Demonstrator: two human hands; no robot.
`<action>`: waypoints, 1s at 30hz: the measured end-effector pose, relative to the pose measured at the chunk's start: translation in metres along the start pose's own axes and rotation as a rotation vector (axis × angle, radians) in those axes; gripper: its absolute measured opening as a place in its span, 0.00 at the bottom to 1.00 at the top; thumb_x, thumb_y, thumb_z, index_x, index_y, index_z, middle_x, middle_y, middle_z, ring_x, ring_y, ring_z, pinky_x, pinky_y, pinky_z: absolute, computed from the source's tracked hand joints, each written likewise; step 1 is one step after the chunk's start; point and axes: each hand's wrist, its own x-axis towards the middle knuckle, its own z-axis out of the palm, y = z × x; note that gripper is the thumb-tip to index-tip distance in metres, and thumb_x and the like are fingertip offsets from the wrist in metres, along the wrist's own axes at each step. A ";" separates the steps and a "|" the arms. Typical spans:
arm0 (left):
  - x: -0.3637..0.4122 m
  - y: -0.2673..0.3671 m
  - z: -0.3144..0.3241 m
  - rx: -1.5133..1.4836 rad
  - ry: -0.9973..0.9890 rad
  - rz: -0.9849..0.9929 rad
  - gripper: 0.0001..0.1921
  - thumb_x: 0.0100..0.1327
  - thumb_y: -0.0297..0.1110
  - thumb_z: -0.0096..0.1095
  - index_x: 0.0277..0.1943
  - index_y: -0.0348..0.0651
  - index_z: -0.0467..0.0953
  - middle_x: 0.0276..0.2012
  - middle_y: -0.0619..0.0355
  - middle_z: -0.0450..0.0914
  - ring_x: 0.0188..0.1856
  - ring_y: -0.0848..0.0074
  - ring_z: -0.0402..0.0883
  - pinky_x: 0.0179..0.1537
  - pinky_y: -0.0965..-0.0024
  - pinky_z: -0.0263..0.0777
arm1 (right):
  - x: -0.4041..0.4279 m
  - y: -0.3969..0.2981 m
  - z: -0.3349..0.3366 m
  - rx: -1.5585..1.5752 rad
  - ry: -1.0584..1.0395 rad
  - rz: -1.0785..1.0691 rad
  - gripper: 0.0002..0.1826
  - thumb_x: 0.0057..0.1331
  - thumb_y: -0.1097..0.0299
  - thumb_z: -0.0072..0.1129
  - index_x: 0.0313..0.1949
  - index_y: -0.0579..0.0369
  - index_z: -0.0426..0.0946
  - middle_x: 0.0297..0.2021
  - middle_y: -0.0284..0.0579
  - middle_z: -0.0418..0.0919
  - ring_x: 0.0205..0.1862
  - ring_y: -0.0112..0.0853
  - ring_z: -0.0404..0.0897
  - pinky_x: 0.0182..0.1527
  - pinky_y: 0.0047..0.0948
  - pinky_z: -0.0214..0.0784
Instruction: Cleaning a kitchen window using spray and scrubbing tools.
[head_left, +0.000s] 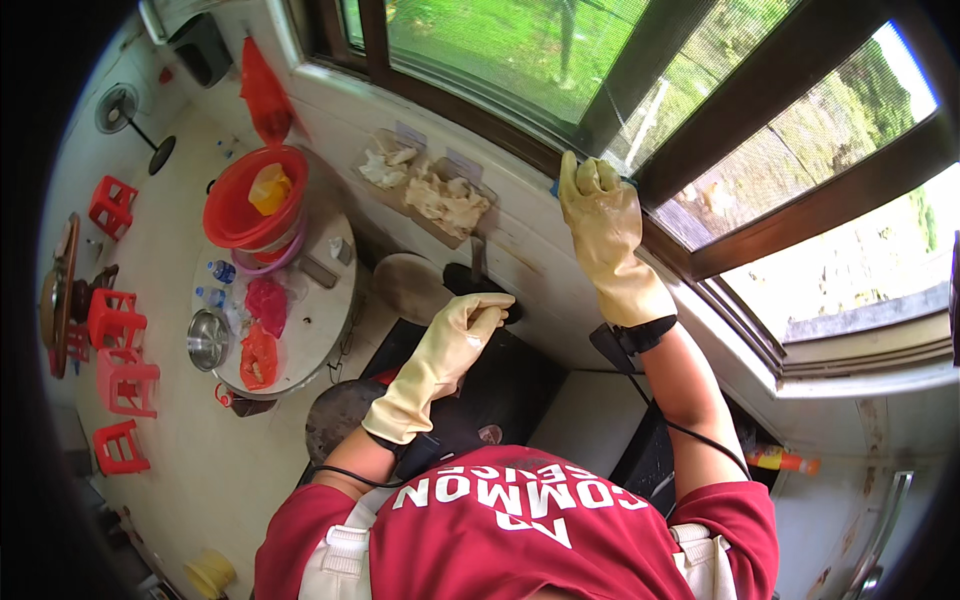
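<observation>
My left hand (480, 315), in a cream rubber glove, is curled in front of my chest with no object visible in it. My right hand (598, 195), in a matching glove, reaches up to the window sill. Beneath its fingers it holds a blue cloth or pad (555, 188), mostly hidden, against the lower track of the brown window frame (517, 139). Mesh screens and glass panes stand beside and above that hand. Each wrist bears a black strap with a cable.
Two wall-mounted boxes of crumpled gloves or bags (448, 201) hang below the window. At left, a round table (330, 300) holds a red basin (225, 225), bottles, a metal bowl (208, 340) and plastic bags. Red stools (116, 319) and a standing fan (118, 108) are farther left.
</observation>
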 end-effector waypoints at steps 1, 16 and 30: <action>0.006 0.001 -0.006 0.032 0.019 0.043 0.15 0.77 0.28 0.56 0.61 0.34 0.80 0.53 0.55 0.86 0.53 0.76 0.83 0.60 0.72 0.74 | 0.007 -0.004 0.003 -0.020 -0.028 -0.020 0.12 0.55 0.72 0.65 0.39 0.55 0.77 0.29 0.37 0.73 0.36 0.30 0.79 0.29 0.28 0.76; 0.237 0.186 -0.222 0.260 0.429 0.572 0.24 0.69 0.25 0.59 0.68 0.38 0.74 0.50 0.55 0.85 0.43 0.76 0.82 0.44 0.72 0.76 | -0.010 0.006 -0.029 0.354 -0.088 -0.041 0.25 0.54 0.80 0.66 0.54 0.61 0.82 0.48 0.50 0.78 0.48 0.44 0.83 0.41 0.39 0.81; 0.255 0.168 -0.198 0.166 0.003 0.549 0.26 0.64 0.18 0.47 0.64 0.39 0.80 0.40 0.66 0.82 0.32 0.86 0.74 0.32 0.81 0.67 | 0.116 -0.077 0.068 0.161 -0.112 -0.090 0.13 0.54 0.68 0.65 0.40 0.51 0.78 0.33 0.36 0.73 0.41 0.30 0.78 0.36 0.28 0.76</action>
